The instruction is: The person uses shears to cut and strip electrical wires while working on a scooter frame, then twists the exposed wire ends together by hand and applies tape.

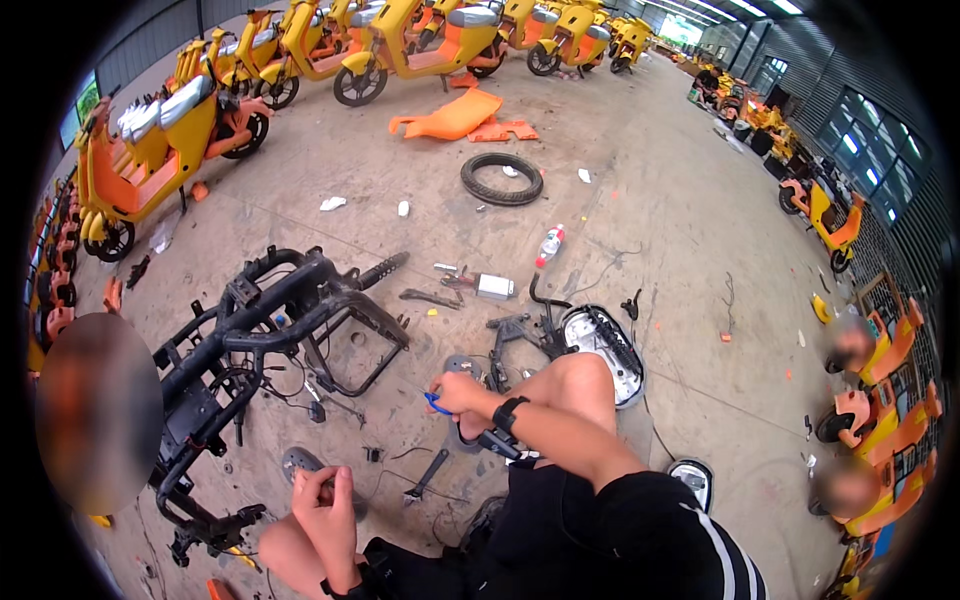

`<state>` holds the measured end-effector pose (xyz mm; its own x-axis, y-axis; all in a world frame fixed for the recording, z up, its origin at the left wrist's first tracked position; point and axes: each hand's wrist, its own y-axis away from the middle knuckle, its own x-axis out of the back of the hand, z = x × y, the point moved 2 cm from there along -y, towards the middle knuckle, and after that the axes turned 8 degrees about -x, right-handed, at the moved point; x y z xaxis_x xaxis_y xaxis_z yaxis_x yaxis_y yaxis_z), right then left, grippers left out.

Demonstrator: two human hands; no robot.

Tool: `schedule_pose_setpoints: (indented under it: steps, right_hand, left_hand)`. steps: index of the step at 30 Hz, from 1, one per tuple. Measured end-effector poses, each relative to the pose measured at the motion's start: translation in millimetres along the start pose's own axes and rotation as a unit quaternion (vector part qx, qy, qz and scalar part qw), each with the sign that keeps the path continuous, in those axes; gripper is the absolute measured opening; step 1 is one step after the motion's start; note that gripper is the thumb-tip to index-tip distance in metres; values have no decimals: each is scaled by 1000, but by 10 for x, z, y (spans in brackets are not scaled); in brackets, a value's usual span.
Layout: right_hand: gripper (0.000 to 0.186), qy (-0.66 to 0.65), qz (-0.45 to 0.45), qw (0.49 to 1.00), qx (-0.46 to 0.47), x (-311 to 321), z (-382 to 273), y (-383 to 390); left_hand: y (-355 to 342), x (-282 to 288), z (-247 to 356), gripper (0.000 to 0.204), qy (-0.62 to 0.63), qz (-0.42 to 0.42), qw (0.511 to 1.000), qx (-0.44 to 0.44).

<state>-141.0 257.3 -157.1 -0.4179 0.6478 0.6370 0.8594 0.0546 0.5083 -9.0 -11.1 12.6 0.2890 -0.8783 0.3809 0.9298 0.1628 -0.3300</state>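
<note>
Seated on concrete floor, knees up, work within reach. Right hand grips blue-handled tool over small grey round part. Left hand curled near knee; whether it holds anything, cannot tell. Stripped black scooter frame lies alongside.

scooter repair warehouse | rows of yellow scooters | stripped black frame
</note>
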Motion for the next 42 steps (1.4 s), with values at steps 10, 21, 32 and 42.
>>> schedule_pose_setpoints:
  steps: [10, 21, 32, 42]
  right_hand:
    - [29, 161, 240, 957, 9, -1322, 1241, -264]
    - [32, 121, -33, 964, -233, -1196, 802, 203]
    - [41, 24, -4, 962, -270, -1401, 1028, 221]
    - [36, 81, 119, 950, -276, -1322, 881, 336]
  left_hand:
    - [78, 56, -167, 15, -60, -109, 992, 26]
    - [91, 122, -216, 15, -46, -116, 989, 73]
    - [59, 101, -152, 24, -20, -86, 994, 68]
    - [105, 113, -208, 10, 24, -20, 997, 77]
